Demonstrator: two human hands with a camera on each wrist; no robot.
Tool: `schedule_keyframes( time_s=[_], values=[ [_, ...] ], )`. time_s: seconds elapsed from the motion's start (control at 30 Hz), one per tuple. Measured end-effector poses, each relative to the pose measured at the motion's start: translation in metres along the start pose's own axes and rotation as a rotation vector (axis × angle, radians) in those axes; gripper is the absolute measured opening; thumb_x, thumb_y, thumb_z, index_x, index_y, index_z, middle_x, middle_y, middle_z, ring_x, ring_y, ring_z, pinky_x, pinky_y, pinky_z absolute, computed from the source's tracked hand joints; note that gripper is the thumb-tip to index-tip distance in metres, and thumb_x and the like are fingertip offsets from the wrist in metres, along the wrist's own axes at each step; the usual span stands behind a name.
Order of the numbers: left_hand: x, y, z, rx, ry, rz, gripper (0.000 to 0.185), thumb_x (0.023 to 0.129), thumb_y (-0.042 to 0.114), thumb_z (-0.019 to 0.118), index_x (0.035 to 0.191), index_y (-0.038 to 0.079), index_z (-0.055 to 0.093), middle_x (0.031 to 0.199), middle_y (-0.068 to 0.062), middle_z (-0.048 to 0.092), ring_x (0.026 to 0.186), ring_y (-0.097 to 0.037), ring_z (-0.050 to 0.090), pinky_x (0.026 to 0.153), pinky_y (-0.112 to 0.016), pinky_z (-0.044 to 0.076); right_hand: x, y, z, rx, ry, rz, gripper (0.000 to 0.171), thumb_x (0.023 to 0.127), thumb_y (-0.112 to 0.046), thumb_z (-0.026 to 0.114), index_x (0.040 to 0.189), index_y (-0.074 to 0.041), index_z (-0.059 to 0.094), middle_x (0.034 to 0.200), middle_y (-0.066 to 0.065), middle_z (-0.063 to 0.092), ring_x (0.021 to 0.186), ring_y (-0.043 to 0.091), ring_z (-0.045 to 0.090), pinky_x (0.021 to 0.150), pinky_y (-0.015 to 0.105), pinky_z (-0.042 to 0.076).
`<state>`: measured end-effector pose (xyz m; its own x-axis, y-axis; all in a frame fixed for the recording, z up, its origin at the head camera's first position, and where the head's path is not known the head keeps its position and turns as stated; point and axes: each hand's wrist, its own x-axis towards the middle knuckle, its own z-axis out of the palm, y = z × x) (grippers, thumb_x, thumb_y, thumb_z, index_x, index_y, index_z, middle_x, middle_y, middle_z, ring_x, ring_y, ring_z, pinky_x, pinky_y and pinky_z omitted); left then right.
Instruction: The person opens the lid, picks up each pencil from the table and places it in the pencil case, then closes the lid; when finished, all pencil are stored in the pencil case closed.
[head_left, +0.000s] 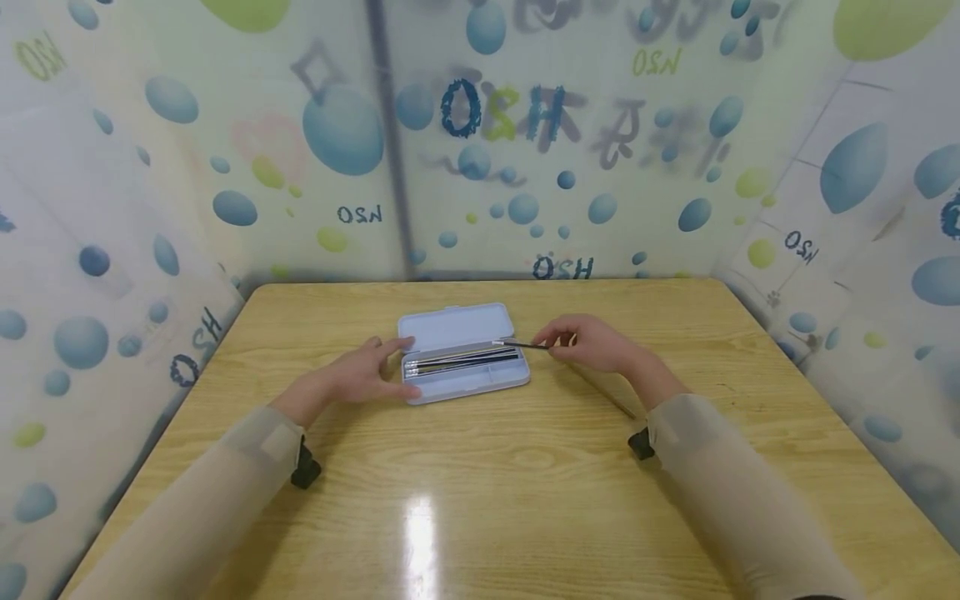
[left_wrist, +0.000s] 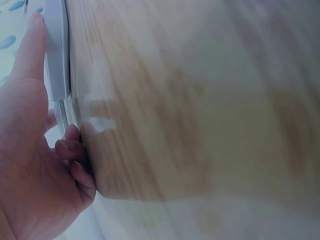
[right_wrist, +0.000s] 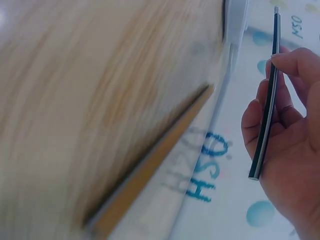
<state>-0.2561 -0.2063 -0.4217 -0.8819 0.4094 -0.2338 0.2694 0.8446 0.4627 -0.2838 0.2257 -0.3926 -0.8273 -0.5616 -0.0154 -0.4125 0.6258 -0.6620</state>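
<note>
A pale blue pencil case [head_left: 453, 387] lies on the table with its lid [head_left: 457, 327] folded back. Several pencils [head_left: 465, 360] in dark and light colours lie side by side in its back part, silvery ends to the left. My left hand [head_left: 356, 373] holds the case's left end, thumb at the front edge and forefinger near the hinge. Just right of the case, my right hand [head_left: 592, 343] pinches a black pencil with silvery stripes [right_wrist: 262, 135] between thumb and fingers. Its silvery end reaches over the case's right back corner. Below that hand, a gold-coloured pencil [right_wrist: 154, 162] rests on the table.
The wooden table [head_left: 480, 467] has its far edge close to a wall covering [head_left: 480, 183] printed with blue and green drops. Similar covering flanks both sides. A small divided compartment [head_left: 504, 372] takes up the case's front right. Dark devices [head_left: 305, 467] are strapped at both wrists.
</note>
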Motion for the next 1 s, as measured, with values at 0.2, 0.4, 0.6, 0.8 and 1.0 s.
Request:
schedule_keyframes(
  time_s=[0.2, 0.4, 0.6, 0.8, 1.0],
  values=[
    [-0.001, -0.001, 0.0, -0.003, -0.002, -0.01, 0.115, 0.088, 0.08, 0.075, 0.176, 0.027, 0.025, 0.141, -0.024, 0.049, 0.115, -0.036, 0.055, 0.104, -0.059, 0.048, 0.019, -0.018, 0.012, -0.003, -0.031, -0.04, 0.028, 0.107, -0.011, 0.068, 0.132, -0.017, 0.079, 0.128, 0.006, 0.075, 0.105, 0.023, 0.064, 0.09, 0.04, 0.054],
    [-0.001, -0.002, 0.0, 0.002, 0.003, -0.01, 0.114, 0.088, 0.08, 0.075, 0.176, 0.026, 0.025, 0.142, -0.024, 0.048, 0.116, -0.036, 0.055, 0.105, -0.06, 0.048, 0.04, -0.032, 0.026, -0.006, -0.087, -0.074, 0.031, 0.104, -0.01, 0.067, 0.131, -0.014, 0.08, 0.124, 0.008, 0.074, 0.106, 0.023, 0.064, 0.091, 0.038, 0.053],
    [0.0, -0.005, 0.001, 0.003, 0.002, 0.002, 0.115, 0.088, 0.08, 0.075, 0.176, 0.027, 0.026, 0.134, -0.02, 0.05, 0.109, -0.033, 0.055, 0.096, -0.053, 0.049, 0.057, -0.042, 0.044, -0.027, -0.129, -0.091, 0.03, 0.103, -0.009, 0.067, 0.128, -0.017, 0.081, 0.122, 0.004, 0.073, 0.108, 0.021, 0.062, 0.099, 0.037, 0.053],
    [0.002, -0.005, 0.001, 0.004, 0.002, 0.008, 0.114, 0.088, 0.079, 0.076, 0.176, 0.026, 0.027, 0.129, -0.019, 0.05, 0.107, -0.032, 0.055, 0.094, -0.051, 0.048, 0.067, -0.052, 0.056, -0.06, -0.154, -0.091, 0.03, 0.104, -0.008, 0.066, 0.128, -0.019, 0.081, 0.122, 0.003, 0.072, 0.108, 0.019, 0.062, 0.102, 0.038, 0.053],
    [0.002, -0.002, 0.0, 0.016, 0.007, 0.006, 0.113, 0.089, 0.08, 0.075, 0.176, 0.026, 0.028, 0.128, -0.018, 0.05, 0.107, -0.032, 0.056, 0.094, -0.051, 0.048, 0.075, -0.059, 0.06, -0.062, -0.157, -0.086, 0.028, 0.106, -0.009, 0.066, 0.127, -0.02, 0.081, 0.125, 0.001, 0.073, 0.111, 0.018, 0.063, 0.104, 0.039, 0.054]
  ],
)
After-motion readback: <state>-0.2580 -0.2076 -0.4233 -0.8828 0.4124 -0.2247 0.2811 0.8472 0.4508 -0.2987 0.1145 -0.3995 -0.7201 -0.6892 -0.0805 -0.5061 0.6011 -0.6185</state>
